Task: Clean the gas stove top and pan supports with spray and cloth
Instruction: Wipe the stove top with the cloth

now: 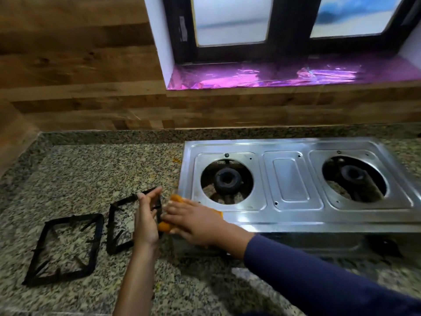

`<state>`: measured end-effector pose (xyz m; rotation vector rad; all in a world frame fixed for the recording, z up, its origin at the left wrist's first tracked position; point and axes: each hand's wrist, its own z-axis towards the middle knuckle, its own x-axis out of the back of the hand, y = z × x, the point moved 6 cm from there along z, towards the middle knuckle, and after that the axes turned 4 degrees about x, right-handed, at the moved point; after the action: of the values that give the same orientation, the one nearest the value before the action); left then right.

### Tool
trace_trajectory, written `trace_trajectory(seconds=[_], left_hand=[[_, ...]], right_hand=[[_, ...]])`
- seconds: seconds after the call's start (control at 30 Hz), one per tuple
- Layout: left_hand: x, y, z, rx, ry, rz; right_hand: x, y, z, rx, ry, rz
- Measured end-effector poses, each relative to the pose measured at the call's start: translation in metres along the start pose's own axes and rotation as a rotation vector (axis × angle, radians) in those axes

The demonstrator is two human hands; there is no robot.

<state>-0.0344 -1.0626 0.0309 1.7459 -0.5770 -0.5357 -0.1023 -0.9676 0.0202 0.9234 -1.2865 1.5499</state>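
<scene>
Progress: mid-task | my left hand (145, 215) grips a black square wire pan support (134, 221) | my right hand (196, 221) presses an orange cloth (169, 221) on it | second black support (66, 247) left of hands, unclear if wiped | bare steel two-burner stove top (293, 179) right of hands looks shiny | spray unseen

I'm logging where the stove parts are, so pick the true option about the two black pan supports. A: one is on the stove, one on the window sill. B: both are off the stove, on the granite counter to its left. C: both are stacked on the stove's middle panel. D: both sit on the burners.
B: one pan support lies flat on the counter, the other pan support is held by the left hand, and both burner openings on the stove are bare.
</scene>
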Motion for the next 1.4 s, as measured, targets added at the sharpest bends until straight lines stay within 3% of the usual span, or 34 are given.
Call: trace_trajectory(seconds=[0.17, 0.3, 0.4, 0.47, 0.57, 0.83, 1.07, 1.27, 1.4], left_hand=[[-0.044, 0.01, -0.006, -0.177, -0.076, 0.283], [-0.079, -0.008, -0.009, -0.323, -0.2, 0.67], [-0.087, -0.029, -0.014, -0.448, -0.098, 1.047], [-0.088, -0.033, -0.021, -0.536, -0.045, 1.167], [-0.087, -0.034, -0.02, -0.53, -0.049, 1.182], [-0.088, -0.033, -0.018, -0.534, -0.113, 1.233], [-0.127, -0.027, -0.039, -0.483, -0.04, 1.122], [-0.27, -0.029, -0.105, -0.613, -0.351, 0.941], [-0.373, -0.048, -0.148, -0.727, -0.607, 0.98]], right_hand=[[0.003, -0.011, -0.032, 0.067, 0.03, 0.078], [0.028, 0.011, -0.095, -0.051, 0.092, 0.132], [0.048, 0.036, -0.154, -0.214, 0.166, 0.144], [0.054, 0.046, -0.181, -0.289, 0.173, 0.141], [0.056, 0.046, -0.185, -0.34, 0.169, 0.135], [0.039, 0.024, -0.145, -0.238, 0.173, 0.063], [0.06, 0.053, -0.231, -0.293, 0.237, 0.102], [0.114, 0.101, -0.393, -0.561, 0.392, 0.062], [0.145, 0.143, -0.498, -0.801, 0.541, -0.017]])
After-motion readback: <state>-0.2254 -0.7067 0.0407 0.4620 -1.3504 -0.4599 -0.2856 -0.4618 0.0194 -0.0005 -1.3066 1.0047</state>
